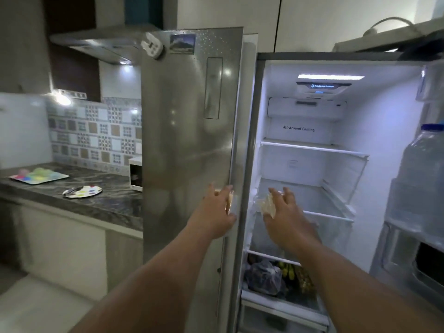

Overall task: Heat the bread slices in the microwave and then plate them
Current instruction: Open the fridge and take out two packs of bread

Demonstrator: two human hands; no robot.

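Kitchen, fridge [312, 164] open. Right hand [286, 207] grips the bagged bread [266, 205] at a shelf [331, 212]; left hand [216, 212] pinches a slice [229, 200]. Bread looks light, soft, crushable; bag probably slippery, so hold loosely by the edges.

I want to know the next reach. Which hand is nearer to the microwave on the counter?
Left. The left hand is at the closed fridge door's edge, on the microwave side. The right hand reaches inside the open fridge, farther away.

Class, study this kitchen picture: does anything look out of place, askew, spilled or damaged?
Nothing is spilled or broken. The fridge stands open. The right hand grips a clear bag of bread at a shelf; the left hand holds bread slices against the closed door's edge.
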